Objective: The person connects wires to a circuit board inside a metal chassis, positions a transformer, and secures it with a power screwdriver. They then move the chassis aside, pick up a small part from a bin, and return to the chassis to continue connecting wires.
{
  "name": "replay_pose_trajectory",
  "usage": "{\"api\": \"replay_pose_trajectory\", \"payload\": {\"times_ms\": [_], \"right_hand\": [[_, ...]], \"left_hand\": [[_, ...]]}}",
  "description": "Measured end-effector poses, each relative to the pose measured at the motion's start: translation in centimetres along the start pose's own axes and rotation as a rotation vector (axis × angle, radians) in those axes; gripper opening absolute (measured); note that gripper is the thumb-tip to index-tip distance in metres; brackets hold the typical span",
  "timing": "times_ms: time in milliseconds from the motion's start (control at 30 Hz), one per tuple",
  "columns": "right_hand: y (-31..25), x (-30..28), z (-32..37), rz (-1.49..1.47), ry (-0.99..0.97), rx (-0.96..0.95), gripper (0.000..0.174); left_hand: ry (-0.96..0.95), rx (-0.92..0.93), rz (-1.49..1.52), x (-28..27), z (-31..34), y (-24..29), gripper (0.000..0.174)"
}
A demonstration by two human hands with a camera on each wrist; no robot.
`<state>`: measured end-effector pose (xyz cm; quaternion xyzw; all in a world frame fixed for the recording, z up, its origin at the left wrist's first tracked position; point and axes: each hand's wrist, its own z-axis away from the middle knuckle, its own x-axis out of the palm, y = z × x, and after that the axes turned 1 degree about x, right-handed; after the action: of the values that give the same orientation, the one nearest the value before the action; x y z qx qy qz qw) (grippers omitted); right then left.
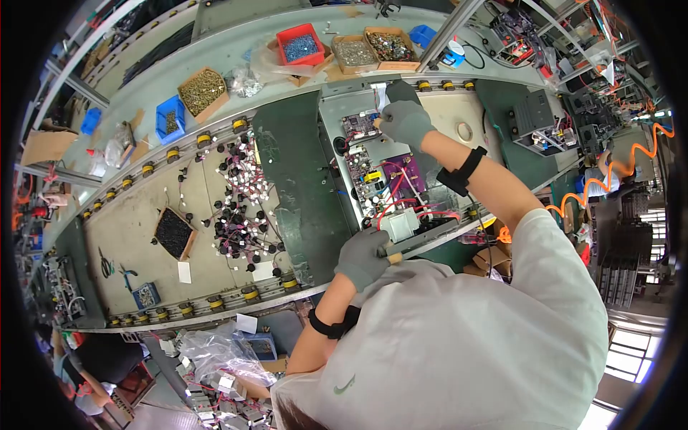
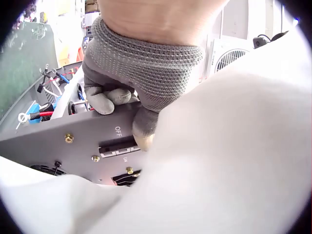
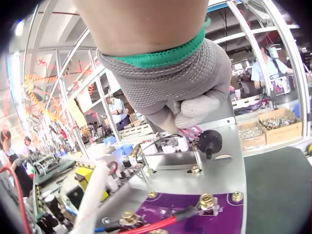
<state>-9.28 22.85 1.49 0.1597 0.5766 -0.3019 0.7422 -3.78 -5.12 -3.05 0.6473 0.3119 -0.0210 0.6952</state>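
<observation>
An open metal chassis [image 1: 337, 107] holds circuit boards, a purple board [image 1: 403, 175] and a pale transformer block [image 1: 400, 225]. My gloved left hand [image 1: 364, 258] grips its near end; in the left wrist view, the fingers of this hand [image 2: 136, 78] lie over the top edge of a dark panel [image 2: 83, 141] marked OFF, thumb on its outer face by a switch. At the far end is my gloved right hand [image 1: 407, 122]. The right wrist view shows that hand [image 3: 170, 87] with curled fingers pinching thin pink wires [image 3: 191, 131] beside a black round part [image 3: 210, 142].
Screw-filled boxes [image 1: 203, 93] and a red bin [image 1: 299, 44] stand on the far shelf. Left of the chassis are a dark green mat [image 1: 297, 172], a pile of black parts with wires [image 1: 240, 215] and pliers [image 1: 127, 278]. Another opened unit [image 1: 537, 122] sits at the right.
</observation>
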Motion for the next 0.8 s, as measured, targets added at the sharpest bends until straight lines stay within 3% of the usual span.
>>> {"api": "replay_pose_trajectory", "payload": {"times_ms": [100, 167, 200, 333, 467, 533, 567, 633, 667, 800], "right_hand": [[2.1, -0.2, -0.5, -0.191, 0.005, -0.126, 0.026], [3.5, -0.8, -0.6, -0.802, -0.335, -0.111, 0.025], [3.8, -1.3, 0.0, -0.772, -0.376, -0.212, 0.033], [5.2, -2.1, 1.6, -0.894, -0.548, -0.196, 0.03], [6.5, -0.9, 0.8, -0.976, -0.513, -0.202, 0.03], [7.1, -0.8, 0.0, -0.746, -0.284, -0.148, 0.032], [7.4, -0.7, -0.4, -0.753, -0.289, -0.155, 0.032], [8.2, -0.2, -1.1, -0.104, 0.048, -0.264, 0.038], [8.6, 0.1, -1.3, -0.07, -0.051, -0.233, 0.045], [7.6, 0.4, 1.7, -0.082, -0.002, -0.22, 0.047]], "left_hand": [[-0.005, 0.006, 0.002, 0.0, 0.0, 0.1, 0.035], [-0.023, -0.015, -0.016, -0.1, -0.1, 0.2, 0.035], [-0.025, -0.014, -0.019, -0.1, -0.1, 0.3, 0.035], [-0.016, -0.034, 0.007, 0.0, 0.0, 0.2, 0.035], [-0.006, -0.014, -0.001, 0.2, 0.0, 0.1, 0.035], [0.007, -0.024, -0.002, 0.1, 0.1, 0.4, 0.034], [0.018, -0.03, 0.002, 0.0, 0.2, 0.5, 0.034], [0.039, -0.051, 0.017, 0.1, 0.3, 0.6, 0.033], [0.063, -0.062, 0.04, 0.2, 0.4, 0.7, 0.033], [0.112, -0.07, -0.013, -0.1, 0.7, 1.2, 0.032]]}}
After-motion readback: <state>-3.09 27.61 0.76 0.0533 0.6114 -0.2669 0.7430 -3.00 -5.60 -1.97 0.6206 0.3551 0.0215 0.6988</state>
